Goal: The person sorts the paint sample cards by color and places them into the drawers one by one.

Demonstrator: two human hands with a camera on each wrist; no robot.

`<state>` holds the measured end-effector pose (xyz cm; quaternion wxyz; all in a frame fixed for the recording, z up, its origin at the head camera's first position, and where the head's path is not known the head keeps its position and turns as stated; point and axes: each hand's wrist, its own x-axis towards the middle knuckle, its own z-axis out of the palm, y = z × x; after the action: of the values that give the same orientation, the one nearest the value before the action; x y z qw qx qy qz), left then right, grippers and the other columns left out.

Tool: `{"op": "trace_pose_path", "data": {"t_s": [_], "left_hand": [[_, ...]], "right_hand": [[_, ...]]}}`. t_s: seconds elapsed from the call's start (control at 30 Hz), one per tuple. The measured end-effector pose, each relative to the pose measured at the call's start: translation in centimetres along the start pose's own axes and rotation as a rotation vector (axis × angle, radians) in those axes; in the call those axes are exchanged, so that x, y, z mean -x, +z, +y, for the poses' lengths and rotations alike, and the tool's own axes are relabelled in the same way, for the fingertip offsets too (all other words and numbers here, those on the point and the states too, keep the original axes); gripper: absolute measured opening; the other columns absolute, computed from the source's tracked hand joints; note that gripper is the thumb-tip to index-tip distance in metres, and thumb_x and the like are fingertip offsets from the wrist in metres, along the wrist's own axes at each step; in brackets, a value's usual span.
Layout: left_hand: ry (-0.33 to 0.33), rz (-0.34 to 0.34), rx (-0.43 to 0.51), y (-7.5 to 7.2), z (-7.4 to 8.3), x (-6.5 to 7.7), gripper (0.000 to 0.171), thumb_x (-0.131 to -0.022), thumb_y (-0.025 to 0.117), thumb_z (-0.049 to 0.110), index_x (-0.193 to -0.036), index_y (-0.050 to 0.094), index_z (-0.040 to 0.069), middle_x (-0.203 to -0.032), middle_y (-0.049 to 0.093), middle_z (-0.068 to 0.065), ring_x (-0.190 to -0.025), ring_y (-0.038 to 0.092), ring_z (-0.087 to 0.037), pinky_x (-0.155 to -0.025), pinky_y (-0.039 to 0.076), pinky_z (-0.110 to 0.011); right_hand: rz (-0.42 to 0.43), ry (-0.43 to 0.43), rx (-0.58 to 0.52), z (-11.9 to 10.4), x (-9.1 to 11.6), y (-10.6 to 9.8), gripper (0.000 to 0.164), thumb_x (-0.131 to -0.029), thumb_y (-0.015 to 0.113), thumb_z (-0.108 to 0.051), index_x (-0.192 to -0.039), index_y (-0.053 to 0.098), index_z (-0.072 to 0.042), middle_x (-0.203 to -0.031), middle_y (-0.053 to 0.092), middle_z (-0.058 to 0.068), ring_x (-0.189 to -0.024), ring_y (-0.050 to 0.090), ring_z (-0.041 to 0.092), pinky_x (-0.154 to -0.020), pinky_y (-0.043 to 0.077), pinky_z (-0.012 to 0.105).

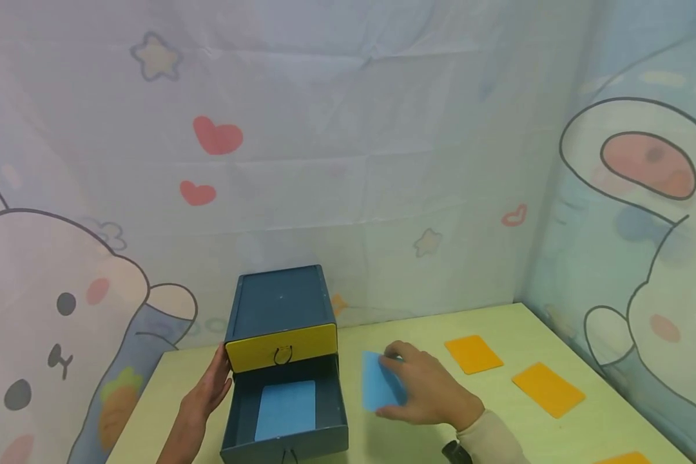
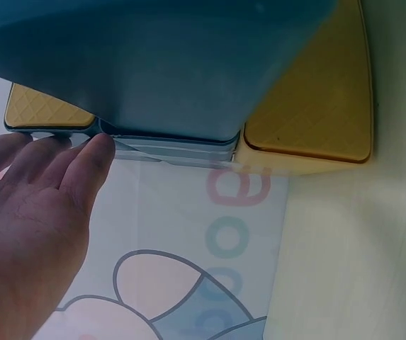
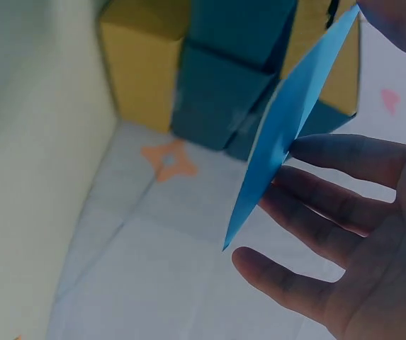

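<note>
My right hand [image 1: 426,386] pinches a blue card [image 1: 377,381] between thumb and fingertips, to the right of a small drawer box [image 1: 281,299]. In the right wrist view the card [image 3: 280,134] is seen almost edge-on, slightly bent. The box has a dark blue top and a yellow upper drawer [image 1: 255,353] with a black loop pull. Its dark lower drawer [image 1: 342,425] is pulled out, and another blue card [image 1: 287,409] lies flat inside. My left hand [image 1: 203,390] rests with extended fingers against the left side of the box, as the left wrist view also shows.
Two orange cards, one farther back [image 1: 473,354] and one nearer the right edge [image 1: 548,389], lie on the pale yellow table [image 1: 406,444]. Part of another orange card [image 1: 623,459] shows at the bottom. A printed cloth [image 1: 348,161] hangs behind the table and along its right side.
</note>
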<state>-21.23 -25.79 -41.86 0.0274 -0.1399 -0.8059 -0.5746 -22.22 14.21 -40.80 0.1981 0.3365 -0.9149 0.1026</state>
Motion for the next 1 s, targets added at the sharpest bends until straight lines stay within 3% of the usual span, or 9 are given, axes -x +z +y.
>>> {"op": "trace_pose_path", "data": {"t_s": [0.27, 0.43, 0.73, 1.0], "left_hand": [[0.041, -0.002, -0.005, 0.2, 0.0, 0.1, 0.054, -0.113, 0.011, 0.038, -0.163, 0.001, 0.022, -0.169, 0.010, -0.016, -0.144, 0.022, 0.006, -0.104, 0.035, -0.002], [0.061, -0.001, 0.006, 0.2, -0.1, 0.3, 0.055, -0.113, 0.011, 0.037, -0.163, 0.001, 0.020, -0.169, 0.008, -0.018, -0.127, 0.027, 0.030, -0.102, 0.034, -0.001], [0.076, 0.004, 0.005, 0.0, -0.2, 0.5, 0.055, -0.113, 0.011, 0.036, -0.164, 0.003, 0.017, -0.168, 0.010, -0.019, -0.126, 0.028, 0.030, -0.102, 0.035, -0.001], [0.057, -0.004, 0.020, -0.1, 0.0, 0.4, 0.057, -0.113, 0.011, 0.038, -0.163, 0.003, 0.014, -0.168, 0.011, -0.021, -0.125, 0.029, 0.029, -0.101, 0.035, -0.001]], "right_hand": [[-0.007, -0.103, -0.018, -3.4, -2.6, -1.4, 0.074, -0.080, 0.074, -0.063, -0.128, 0.067, -0.008, -0.129, 0.060, 0.008, -0.106, 0.060, 0.019, -0.088, 0.058, 0.033], [-0.057, -0.129, -0.028, -4.7, -3.7, -1.3, 0.074, -0.081, 0.072, -0.064, -0.132, 0.066, -0.010, -0.132, 0.058, 0.008, -0.110, 0.059, 0.018, -0.092, 0.058, 0.033], [-0.139, -0.198, 0.007, -6.7, -6.0, -0.6, 0.074, -0.083, 0.069, -0.066, -0.133, 0.064, -0.011, -0.131, 0.059, 0.008, -0.112, 0.059, 0.018, -0.092, 0.057, 0.030], [-0.204, -0.258, 0.127, -8.5, -8.3, 0.3, 0.074, -0.082, 0.066, -0.071, -0.129, 0.066, -0.015, -0.127, 0.061, 0.004, -0.106, 0.058, 0.013, -0.083, 0.056, 0.023]]}}
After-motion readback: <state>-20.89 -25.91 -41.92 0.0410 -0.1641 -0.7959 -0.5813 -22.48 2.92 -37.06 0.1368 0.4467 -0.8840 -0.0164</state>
